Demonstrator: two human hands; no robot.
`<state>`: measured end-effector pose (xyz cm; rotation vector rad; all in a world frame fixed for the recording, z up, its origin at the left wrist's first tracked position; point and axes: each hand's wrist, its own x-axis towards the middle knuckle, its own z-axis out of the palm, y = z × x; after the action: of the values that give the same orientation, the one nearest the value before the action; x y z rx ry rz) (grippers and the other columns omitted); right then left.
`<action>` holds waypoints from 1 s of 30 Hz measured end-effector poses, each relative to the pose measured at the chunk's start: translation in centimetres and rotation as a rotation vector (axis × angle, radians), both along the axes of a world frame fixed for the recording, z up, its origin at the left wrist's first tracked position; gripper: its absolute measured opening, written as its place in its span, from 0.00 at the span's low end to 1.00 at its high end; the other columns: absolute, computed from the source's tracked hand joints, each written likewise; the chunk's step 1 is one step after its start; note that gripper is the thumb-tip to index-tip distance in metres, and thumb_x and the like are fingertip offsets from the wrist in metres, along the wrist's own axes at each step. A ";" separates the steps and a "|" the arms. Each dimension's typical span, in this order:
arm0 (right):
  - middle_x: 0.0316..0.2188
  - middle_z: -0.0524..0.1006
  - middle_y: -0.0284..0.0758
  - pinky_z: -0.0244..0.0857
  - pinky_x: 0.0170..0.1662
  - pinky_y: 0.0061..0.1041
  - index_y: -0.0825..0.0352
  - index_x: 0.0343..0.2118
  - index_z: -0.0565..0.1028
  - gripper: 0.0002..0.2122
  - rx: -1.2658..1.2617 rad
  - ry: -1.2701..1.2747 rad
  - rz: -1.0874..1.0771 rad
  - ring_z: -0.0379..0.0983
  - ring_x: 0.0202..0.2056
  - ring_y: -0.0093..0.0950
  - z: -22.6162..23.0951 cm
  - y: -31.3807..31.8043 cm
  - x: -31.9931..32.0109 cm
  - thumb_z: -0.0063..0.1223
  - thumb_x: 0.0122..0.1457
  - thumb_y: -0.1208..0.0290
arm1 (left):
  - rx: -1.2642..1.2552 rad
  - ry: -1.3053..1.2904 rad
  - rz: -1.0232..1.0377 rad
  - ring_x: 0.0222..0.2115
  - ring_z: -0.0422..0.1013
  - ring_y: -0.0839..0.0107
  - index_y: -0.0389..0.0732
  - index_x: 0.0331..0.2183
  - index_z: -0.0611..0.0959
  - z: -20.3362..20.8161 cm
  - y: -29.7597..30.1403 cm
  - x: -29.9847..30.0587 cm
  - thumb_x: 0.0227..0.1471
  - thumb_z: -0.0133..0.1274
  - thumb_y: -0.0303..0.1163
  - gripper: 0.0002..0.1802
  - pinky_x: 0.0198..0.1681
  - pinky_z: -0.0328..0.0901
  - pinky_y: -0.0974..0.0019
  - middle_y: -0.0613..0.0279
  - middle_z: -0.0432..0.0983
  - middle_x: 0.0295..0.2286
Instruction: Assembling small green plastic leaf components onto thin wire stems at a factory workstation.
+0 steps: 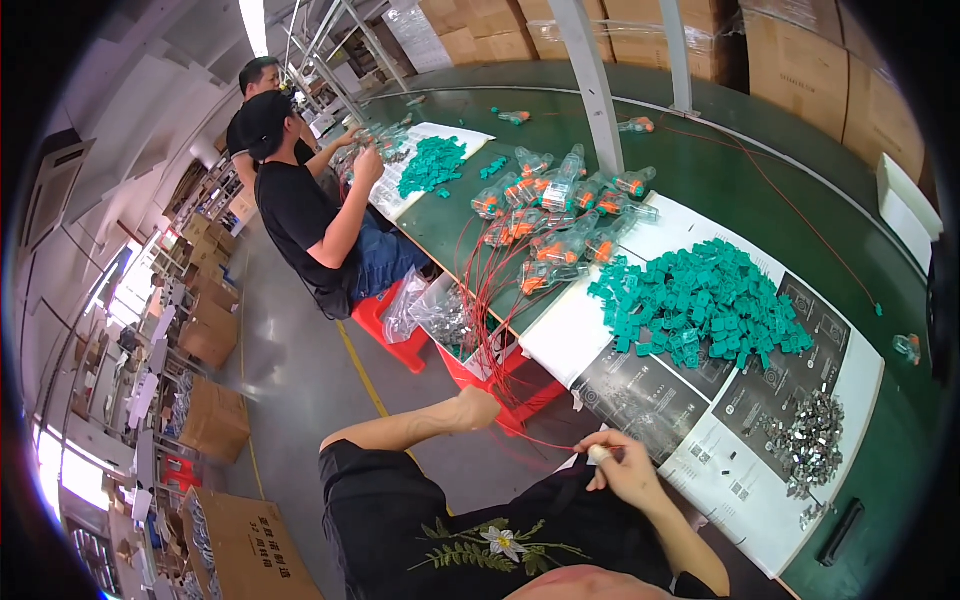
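My right hand (625,472) is closed in a pinch in front of my chest, at the near edge of the table. A thin red wire (545,441) runs to its fingers from the left. A small whitish piece, perhaps a finger cover, shows at the fingertips. My left hand (478,409) is curled closed beside the hanging bundle of red wires (487,335); what its fingers hold is hidden. Those wires lead up to a heap of clear plastic housings with orange parts (560,215). Right of them lies a big pile of green plastic pieces (705,305).
Printed sheets (640,400) cover the green table (440,215). Small metal parts (810,445) lie at the right, near a black bar (841,532). A post (592,85) rises from the table. Below are red stools (395,325) and a bin (440,318). Two co-workers (300,200) sit at the left.
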<state>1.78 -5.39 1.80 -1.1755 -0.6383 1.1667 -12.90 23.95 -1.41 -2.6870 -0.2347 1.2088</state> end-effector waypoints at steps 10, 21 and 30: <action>0.42 0.74 0.49 0.73 0.35 0.36 0.72 0.43 0.71 0.17 -0.175 -0.918 -0.093 0.77 0.36 0.37 -16.5 7.4 -5.5 0.54 0.57 0.64 | 0.340 0.206 0.160 0.37 0.77 0.56 0.44 0.37 0.85 -6.7 10.1 -1.9 0.43 0.58 0.33 0.15 0.35 0.68 0.49 0.59 0.81 0.36; 0.36 0.77 0.48 0.72 0.38 0.41 0.72 0.39 0.72 0.17 -0.342 -1.274 0.262 0.77 0.38 0.41 -10.2 10.7 -6.4 0.55 0.53 0.63 | 0.157 -0.023 0.244 0.32 0.78 0.55 0.39 0.33 0.84 0.9 7.2 -0.3 0.41 0.57 0.28 0.12 0.27 0.70 0.51 0.54 0.81 0.32; 0.30 0.78 0.45 0.71 0.32 0.39 0.68 0.36 0.73 0.11 0.059 -1.451 0.838 0.78 0.34 0.40 -14.3 11.4 -7.9 0.52 0.50 0.72 | -0.058 -0.176 0.091 0.27 0.76 0.47 0.33 0.25 0.80 7.9 2.8 3.0 0.40 0.50 0.26 0.08 0.24 0.69 0.50 0.45 0.77 0.22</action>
<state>-6.13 5.98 -12.49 -1.6613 -2.4026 0.7169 -9.94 26.74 6.45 -2.8648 -0.3559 1.0165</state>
